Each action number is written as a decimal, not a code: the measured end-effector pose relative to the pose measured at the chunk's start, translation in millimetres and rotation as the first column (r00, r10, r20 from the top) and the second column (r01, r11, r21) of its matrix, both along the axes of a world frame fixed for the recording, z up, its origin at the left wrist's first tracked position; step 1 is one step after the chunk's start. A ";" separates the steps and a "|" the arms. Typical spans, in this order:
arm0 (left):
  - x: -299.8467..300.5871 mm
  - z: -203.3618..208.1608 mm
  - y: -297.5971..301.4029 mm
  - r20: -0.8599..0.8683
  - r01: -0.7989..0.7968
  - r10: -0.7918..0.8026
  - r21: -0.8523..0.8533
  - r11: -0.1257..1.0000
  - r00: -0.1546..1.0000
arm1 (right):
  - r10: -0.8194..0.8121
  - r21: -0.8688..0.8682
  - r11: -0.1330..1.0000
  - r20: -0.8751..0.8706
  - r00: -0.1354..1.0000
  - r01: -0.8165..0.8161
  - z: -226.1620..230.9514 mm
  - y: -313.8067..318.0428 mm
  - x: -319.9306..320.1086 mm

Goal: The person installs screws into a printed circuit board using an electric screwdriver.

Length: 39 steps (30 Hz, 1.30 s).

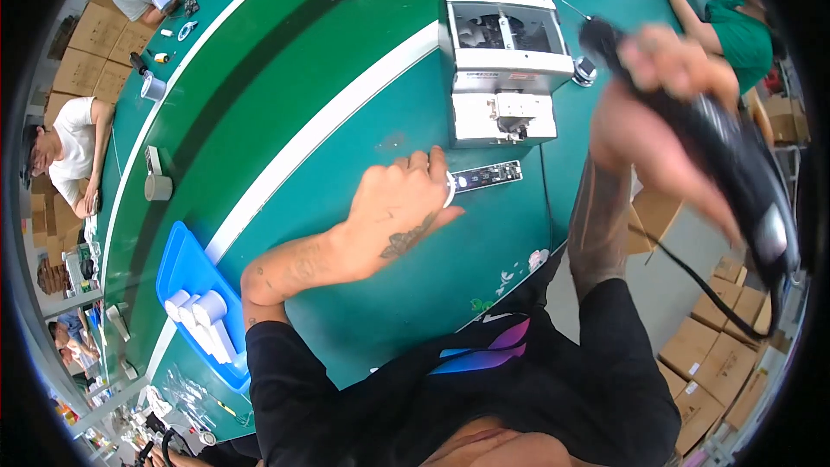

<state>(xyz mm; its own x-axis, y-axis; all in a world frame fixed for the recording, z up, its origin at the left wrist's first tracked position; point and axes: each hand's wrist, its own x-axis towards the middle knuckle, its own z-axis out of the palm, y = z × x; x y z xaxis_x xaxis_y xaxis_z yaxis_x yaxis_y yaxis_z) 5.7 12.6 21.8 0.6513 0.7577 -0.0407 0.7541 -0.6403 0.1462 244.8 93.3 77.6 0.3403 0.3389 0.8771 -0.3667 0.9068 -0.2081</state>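
Fingers (437, 164) of your left hand (398, 203) pinch white round end of circuit-board device (489, 176); long axis near level, board end pointing right, just before silver screw feeder (504, 60). Your right hand (644, 125) wraps raised electric screwdriver (750, 173). Green benchtop (346, 329) stretches to edge by your torso.

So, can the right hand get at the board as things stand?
Probably yes: nothing tall seems to stand between the right hand and the board, which lies exposed, though that hand holds a black tool.

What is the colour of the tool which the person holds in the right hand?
Black: the tool shows best in the head view.
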 end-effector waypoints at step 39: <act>-12.8 0.0 4.3 0.233 0.181 -0.127 -0.230 0.956 0.964 | 0.353 -0.768 0.639 0.248 0.902 -0.039 -33.3 -56.0 -71.9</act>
<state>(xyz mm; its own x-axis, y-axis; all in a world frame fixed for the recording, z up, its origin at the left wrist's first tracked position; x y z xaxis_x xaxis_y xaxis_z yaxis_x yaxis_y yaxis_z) -7.2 16.9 21.8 0.7733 0.6311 -0.0609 0.5827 -0.6695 0.4606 172.9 37.3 44.3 -0.0829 0.9363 0.3414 -0.2764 0.3075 -0.9105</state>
